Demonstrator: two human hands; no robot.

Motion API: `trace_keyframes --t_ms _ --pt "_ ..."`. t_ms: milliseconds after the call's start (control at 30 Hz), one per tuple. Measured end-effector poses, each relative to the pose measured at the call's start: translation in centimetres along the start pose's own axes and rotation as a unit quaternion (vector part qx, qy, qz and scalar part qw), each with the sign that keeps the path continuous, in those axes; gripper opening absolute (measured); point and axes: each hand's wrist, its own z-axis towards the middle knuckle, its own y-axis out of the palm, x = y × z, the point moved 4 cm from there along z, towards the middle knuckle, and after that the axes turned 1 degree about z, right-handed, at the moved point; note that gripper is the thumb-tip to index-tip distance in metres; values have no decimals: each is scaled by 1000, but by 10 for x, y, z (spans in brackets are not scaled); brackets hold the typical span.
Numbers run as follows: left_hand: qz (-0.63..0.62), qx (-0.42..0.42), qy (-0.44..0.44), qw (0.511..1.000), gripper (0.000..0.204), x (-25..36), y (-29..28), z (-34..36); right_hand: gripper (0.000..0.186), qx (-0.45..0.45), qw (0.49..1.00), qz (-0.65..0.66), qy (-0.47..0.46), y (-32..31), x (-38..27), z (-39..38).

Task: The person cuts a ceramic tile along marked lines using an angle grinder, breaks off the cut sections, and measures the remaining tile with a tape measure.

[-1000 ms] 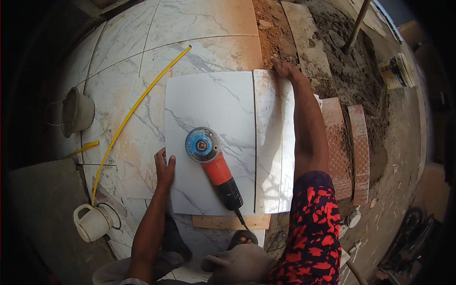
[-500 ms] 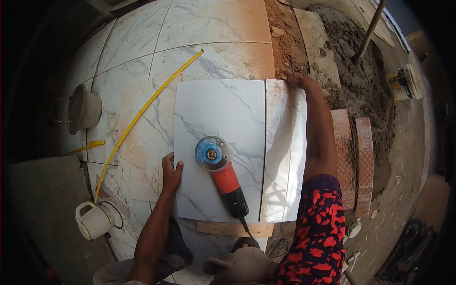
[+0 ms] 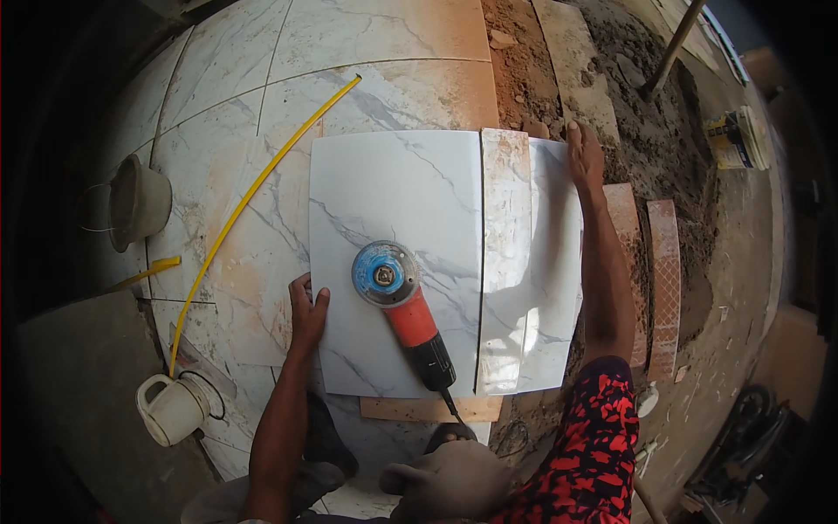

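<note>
A white marbled tile (image 3: 393, 183) lies in the middle, with a red-and-black angle grinder (image 3: 410, 314) resting on it, blue-centred disc up. My left hand (image 3: 310, 314) grips the tile's left edge, thumb on the near side. A dusty pale strip (image 3: 504, 227) lies lengthwise on the right part of the marbled surface; whether the surface beneath is one piece or two I cannot tell. My right hand (image 3: 587, 153) has its fingers closed on that surface's upper right edge. A wooden board (image 3: 419, 409) shows beneath the near edge.
A yellow strip (image 3: 262, 183), grey bucket (image 3: 135, 201) and white jug (image 3: 161, 406) sit on floor tiles at left. Wet mortar (image 3: 663, 157), textured brown tile pieces (image 3: 663, 288), an upright pole (image 3: 672, 52) and a labelled pail (image 3: 733, 140) are at right.
My right hand has moved right, and more marbled surface now shows to the right of the dusty strip. My left hand stays at the left edge; the view has shifted slightly.
</note>
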Motion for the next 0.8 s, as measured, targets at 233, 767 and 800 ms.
trace_keyframes --t_ms 233,767,800 --pt "-18 -34 -27 999 48 7 10 6 66 -29 775 468 423 -53 105 -163" --pt "0 -88 -70 994 47 15 0 14 90 -155 577 725 343 -64 88 -315" --pt "-1 -86 -66 994 48 11 1 17 90 -170 542 752 334 -70 87 -322"
